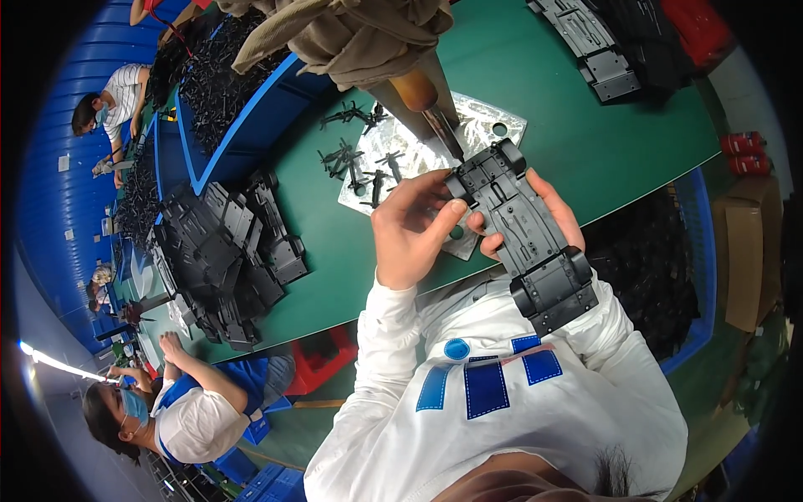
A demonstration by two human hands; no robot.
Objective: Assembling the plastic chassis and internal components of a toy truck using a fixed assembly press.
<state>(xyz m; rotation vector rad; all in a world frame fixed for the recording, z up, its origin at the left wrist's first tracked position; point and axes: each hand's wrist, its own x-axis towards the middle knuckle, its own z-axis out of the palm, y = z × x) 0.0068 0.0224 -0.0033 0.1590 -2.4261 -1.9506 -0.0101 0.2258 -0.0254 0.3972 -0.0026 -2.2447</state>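
I hold a black plastic toy-car chassis [527, 238] with wheels at both ends above the front edge of the green table [585, 142]. My right hand [552, 209] supports it from underneath, fingers wrapped around its side. My left hand [410, 226] pinches the chassis at its far end near the front wheels. Just beyond the chassis stands a press tool with a wooden handle [418, 88] on a silvery metal plate [468, 125]. Several small black plastic parts [360, 163] lie on that plate.
A heap of black chassis pieces [226, 251] lies on the table at the left. More black trays [602, 42] sit at the far right. Blue bins of black parts [217, 84] stand at the back left. Another person [184, 410] sits at lower left; others work further back.
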